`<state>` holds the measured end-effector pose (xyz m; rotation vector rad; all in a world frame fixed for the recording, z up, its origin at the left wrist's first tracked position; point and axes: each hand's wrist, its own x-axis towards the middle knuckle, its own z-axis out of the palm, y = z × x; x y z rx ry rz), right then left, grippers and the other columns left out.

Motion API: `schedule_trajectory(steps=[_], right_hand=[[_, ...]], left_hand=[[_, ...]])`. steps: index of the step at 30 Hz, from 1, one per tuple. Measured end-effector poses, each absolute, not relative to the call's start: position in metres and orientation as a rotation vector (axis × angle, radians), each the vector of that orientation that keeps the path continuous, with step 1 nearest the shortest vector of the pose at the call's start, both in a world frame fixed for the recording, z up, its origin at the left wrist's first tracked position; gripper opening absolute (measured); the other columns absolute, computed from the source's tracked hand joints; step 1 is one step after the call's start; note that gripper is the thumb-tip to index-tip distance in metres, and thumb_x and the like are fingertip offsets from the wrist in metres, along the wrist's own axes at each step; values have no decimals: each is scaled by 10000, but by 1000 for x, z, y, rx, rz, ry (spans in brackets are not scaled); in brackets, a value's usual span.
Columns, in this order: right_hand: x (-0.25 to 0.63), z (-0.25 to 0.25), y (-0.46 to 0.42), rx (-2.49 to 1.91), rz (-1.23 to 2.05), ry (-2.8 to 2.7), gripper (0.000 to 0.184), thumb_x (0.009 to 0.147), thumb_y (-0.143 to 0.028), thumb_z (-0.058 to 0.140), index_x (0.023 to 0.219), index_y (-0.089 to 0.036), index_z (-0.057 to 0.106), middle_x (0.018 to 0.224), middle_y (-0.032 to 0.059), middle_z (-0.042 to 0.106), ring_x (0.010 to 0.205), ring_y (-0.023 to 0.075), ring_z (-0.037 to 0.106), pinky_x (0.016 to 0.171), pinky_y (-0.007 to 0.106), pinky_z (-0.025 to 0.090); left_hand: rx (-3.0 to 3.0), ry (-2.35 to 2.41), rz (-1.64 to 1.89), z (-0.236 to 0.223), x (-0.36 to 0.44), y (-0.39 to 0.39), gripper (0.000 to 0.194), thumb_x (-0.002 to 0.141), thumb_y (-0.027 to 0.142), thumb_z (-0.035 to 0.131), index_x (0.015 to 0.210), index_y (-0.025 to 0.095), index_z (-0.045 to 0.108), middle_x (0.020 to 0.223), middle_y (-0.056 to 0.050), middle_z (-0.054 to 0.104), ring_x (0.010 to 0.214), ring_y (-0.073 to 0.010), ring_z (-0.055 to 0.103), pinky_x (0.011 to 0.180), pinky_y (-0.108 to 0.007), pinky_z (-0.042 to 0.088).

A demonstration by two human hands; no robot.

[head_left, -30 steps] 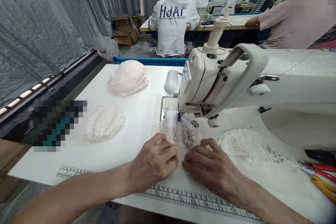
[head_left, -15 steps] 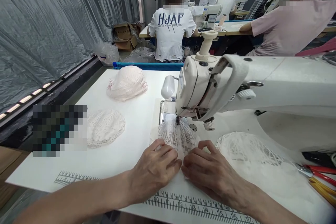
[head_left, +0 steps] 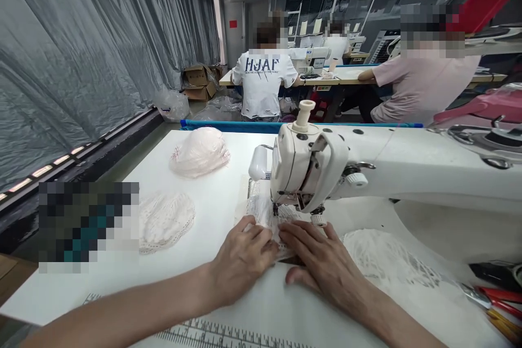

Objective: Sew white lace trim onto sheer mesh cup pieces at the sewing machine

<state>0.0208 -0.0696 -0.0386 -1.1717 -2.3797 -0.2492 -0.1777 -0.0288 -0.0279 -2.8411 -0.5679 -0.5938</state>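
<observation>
**Gathered white lace (head_left: 258, 207) at the presser foot (head_left: 275, 210), with fingertips close by**

Nearest, a printed ruler scale (head_left: 212, 334) runs along the front of the white tabletop (head_left: 183, 293). Above it, the left hand (head_left: 244, 258) has its fingers bent down at the lace; their tips are hidden, so whether they pinch it cannot be told. The right hand (head_left: 324, 263) lies flatter, released rather than gripping, fingers stretched over the lace and thumb spread apart on the table side.

The lace reaches under the presser foot of the sewing machine (head_left: 289, 163). The right fingertips are just beside that foot; a slip or a sudden feed could bring them under the needle. Uneven pressure from the two hands could skew the lace, and its loose folds could be caught as an unwanted pleat. The open mesh might also snag.

To the right, a second white lace piece (head_left: 383, 250) lies near a red-handled tool (head_left: 503, 294), whose metal end could catch it if dragged. Farther left are a round lace piece (head_left: 167, 223) and, beyond it, a pale pink cup-shaped piece (head_left: 199, 152), both well apart from the needle.
</observation>
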Motion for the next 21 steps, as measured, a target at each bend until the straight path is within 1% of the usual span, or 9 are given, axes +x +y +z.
schedule_trajectory(steps=[2,5,7,10,14,17,19,21], right_hand=[[23,-41,-62,-1226,-282,-2371,600,894,-611,235,1073,-157,586,1095,125,658,858,237,603,832,432,345],[28,-45,-54,-1283,-318,-2372,589,911,-594,219,1116,-167,568,1017,126,686,807,233,611,825,435,342],[30,-46,-50,-1320,-341,-2387,557,925,-569,250,1141,-159,560,951,123,701,796,236,613,819,436,345],[32,-47,-48,-1349,-365,-2397,515,934,-535,306,1173,-148,549,929,119,706,794,239,609,831,454,343],[33,-50,-48,-1354,-358,-2400,542,935,-544,284,1195,-144,539,995,134,697,793,236,600,873,484,311],[32,-51,-50,-1346,-349,-2401,565,927,-567,261,1201,-156,536,1045,142,683,828,243,596,897,493,276],[31,-49,-54,-1306,-334,-2398,544,926,-564,264,1191,-177,539,1083,137,670,866,250,591,908,497,258],[30,-45,-57,-1237,-297,-2398,503,934,-539,280,1149,-177,557,1111,133,656,904,251,588,918,495,242]], left_hand=[[-2832,-555,-581,-29,-176,-17,82,866,140,496,855,144,578,778,-23,579,738,-141,584,835,-364,421],[-2822,-552,-584,-32,-172,-3,71,873,176,503,859,151,568,798,-22,589,732,-136,588,850,-365,408],[-2818,-557,-586,-34,-170,3,65,868,187,515,891,151,564,825,-26,595,748,-137,592,865,-367,399],[-2821,-561,-588,-37,-167,9,86,862,197,523,929,155,557,858,-30,600,789,-144,598,898,-374,380],[-2813,-567,-600,-36,-166,12,76,870,189,499,911,162,556,864,-34,607,791,-144,595,910,-375,372],[-2818,-546,-590,-32,-166,12,91,872,168,472,891,161,560,840,-33,601,747,-136,585,905,-375,379],[-2812,-554,-577,-30,-167,10,101,867,144,464,883,152,564,810,-30,589,720,-133,574,891,-374,393],[-2798,-556,-565,-29,-168,6,103,856,111,468,877,134,567,795,-36,579,751,-145,569,881,-372,405]])
